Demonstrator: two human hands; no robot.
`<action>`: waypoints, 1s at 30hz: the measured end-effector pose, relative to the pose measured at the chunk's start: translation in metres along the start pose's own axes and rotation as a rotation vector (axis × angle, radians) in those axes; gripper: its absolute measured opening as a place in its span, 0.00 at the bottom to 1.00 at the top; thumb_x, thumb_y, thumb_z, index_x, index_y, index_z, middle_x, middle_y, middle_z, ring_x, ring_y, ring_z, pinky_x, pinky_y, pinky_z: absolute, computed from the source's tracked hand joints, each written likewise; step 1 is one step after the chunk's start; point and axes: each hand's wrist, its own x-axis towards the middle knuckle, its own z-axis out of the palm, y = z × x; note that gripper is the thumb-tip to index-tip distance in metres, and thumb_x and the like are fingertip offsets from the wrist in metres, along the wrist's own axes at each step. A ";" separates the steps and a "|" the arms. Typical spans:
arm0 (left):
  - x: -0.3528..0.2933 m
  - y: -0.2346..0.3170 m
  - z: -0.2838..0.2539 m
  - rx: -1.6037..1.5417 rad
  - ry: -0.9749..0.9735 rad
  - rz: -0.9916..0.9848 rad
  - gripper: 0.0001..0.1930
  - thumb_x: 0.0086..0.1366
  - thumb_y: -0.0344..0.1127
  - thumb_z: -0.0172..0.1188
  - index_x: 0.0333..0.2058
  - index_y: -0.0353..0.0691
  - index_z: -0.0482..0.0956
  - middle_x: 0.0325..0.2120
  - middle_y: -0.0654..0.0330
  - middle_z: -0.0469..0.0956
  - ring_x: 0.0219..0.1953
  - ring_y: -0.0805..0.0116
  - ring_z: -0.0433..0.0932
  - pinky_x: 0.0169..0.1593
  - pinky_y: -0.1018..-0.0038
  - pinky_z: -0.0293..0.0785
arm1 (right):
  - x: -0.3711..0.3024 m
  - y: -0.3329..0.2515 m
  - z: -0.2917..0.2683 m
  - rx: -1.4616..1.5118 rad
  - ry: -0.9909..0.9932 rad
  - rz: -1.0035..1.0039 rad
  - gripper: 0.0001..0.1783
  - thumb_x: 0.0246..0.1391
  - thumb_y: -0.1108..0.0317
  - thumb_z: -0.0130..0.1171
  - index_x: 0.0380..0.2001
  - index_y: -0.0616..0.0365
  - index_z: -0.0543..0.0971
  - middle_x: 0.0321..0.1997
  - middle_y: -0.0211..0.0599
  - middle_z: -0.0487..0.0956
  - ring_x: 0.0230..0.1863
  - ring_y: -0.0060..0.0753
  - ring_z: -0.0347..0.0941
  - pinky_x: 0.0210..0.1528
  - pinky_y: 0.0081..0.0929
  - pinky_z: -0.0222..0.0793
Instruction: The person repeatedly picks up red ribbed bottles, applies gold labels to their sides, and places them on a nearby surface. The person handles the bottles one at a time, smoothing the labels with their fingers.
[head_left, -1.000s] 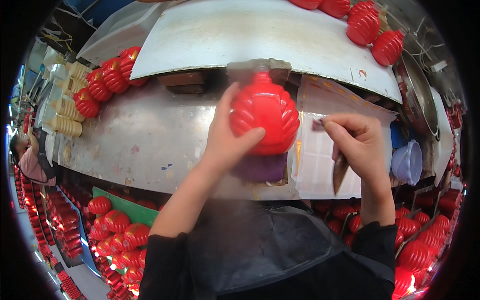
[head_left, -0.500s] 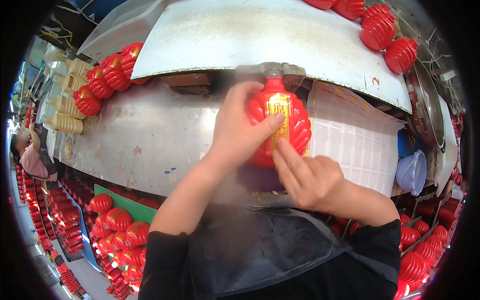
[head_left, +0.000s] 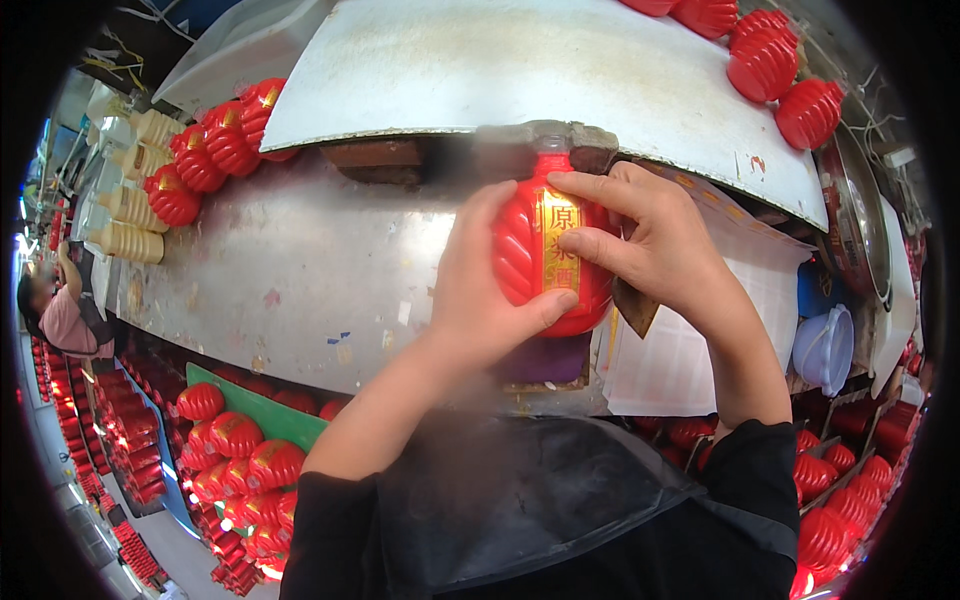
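A ribbed red bottle (head_left: 515, 250) with a clear neck lies on its back in the middle, its neck pointing away from me. Down its front runs a gold label (head_left: 559, 225) with red print. My left hand (head_left: 490, 285) wraps the bottle's left side, the thumb across the lower part of the label. Around the right side curls my right hand (head_left: 660, 235); its index fingertip presses near the label's top and its thumb lies at the label's middle. Under the bottle a purple pad (head_left: 550, 362) shows at the table's front edge.
A white raised board (head_left: 500, 70) spans the back of the metal table (head_left: 270, 270). Red bottles (head_left: 205, 160) and cream bottles (head_left: 130, 210) stand at left. A sheet of pale labels (head_left: 690, 350) lies right, beside a lavender bucket (head_left: 824, 348). Another person (head_left: 75, 320) is far left.
My right hand has moved from the label's lower end up to its top and the bottle's right side. My left thumb has slid down the label.
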 end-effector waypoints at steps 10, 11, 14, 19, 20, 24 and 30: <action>-0.008 -0.007 0.001 -0.462 0.011 -0.105 0.37 0.74 0.44 0.58 0.74 0.33 0.57 0.71 0.47 0.63 0.72 0.55 0.65 0.74 0.62 0.60 | -0.030 0.016 0.006 0.381 0.020 0.283 0.34 0.68 0.55 0.63 0.73 0.53 0.71 0.57 0.40 0.79 0.41 0.21 0.76 0.45 0.22 0.74; -0.008 -0.007 0.001 -0.442 0.007 -0.084 0.36 0.74 0.43 0.58 0.74 0.33 0.57 0.71 0.48 0.62 0.72 0.57 0.64 0.74 0.63 0.59 | -0.037 0.014 0.011 0.389 0.017 0.385 0.36 0.66 0.54 0.64 0.73 0.53 0.70 0.61 0.46 0.80 0.43 0.23 0.79 0.48 0.25 0.76; -0.004 -0.007 -0.005 -0.392 -0.028 -0.069 0.36 0.74 0.40 0.57 0.75 0.34 0.57 0.71 0.49 0.62 0.72 0.59 0.63 0.75 0.63 0.58 | -0.048 0.009 0.024 0.583 -0.045 0.401 0.42 0.68 0.55 0.61 0.79 0.54 0.59 0.70 0.53 0.74 0.48 0.33 0.82 0.55 0.30 0.75; 0.001 -0.007 -0.013 -0.015 0.033 0.097 0.32 0.72 0.40 0.59 0.71 0.38 0.66 0.71 0.44 0.63 0.73 0.52 0.63 0.74 0.61 0.59 | -0.044 0.005 0.030 0.542 -0.003 0.358 0.44 0.66 0.51 0.63 0.78 0.54 0.60 0.68 0.51 0.76 0.53 0.38 0.82 0.57 0.32 0.76; 0.002 -0.006 -0.014 -0.003 0.029 0.117 0.31 0.71 0.40 0.60 0.70 0.38 0.68 0.70 0.44 0.63 0.72 0.51 0.64 0.74 0.61 0.59 | -0.043 0.003 0.031 0.488 0.007 0.330 0.44 0.66 0.52 0.64 0.78 0.55 0.59 0.69 0.48 0.75 0.55 0.36 0.80 0.57 0.30 0.76; 0.005 0.000 -0.006 -0.054 0.048 0.082 0.30 0.67 0.40 0.66 0.65 0.38 0.72 0.65 0.46 0.67 0.68 0.50 0.68 0.72 0.60 0.63 | -0.042 -0.005 0.036 0.389 0.042 0.329 0.48 0.62 0.50 0.69 0.77 0.55 0.61 0.69 0.51 0.75 0.68 0.42 0.73 0.69 0.35 0.68; 0.006 0.006 -0.004 -0.064 0.038 0.089 0.32 0.66 0.37 0.71 0.66 0.37 0.70 0.63 0.54 0.67 0.66 0.63 0.68 0.71 0.65 0.64 | -0.043 -0.006 0.037 0.335 0.049 0.346 0.50 0.59 0.49 0.71 0.78 0.54 0.61 0.69 0.53 0.76 0.69 0.42 0.73 0.70 0.35 0.66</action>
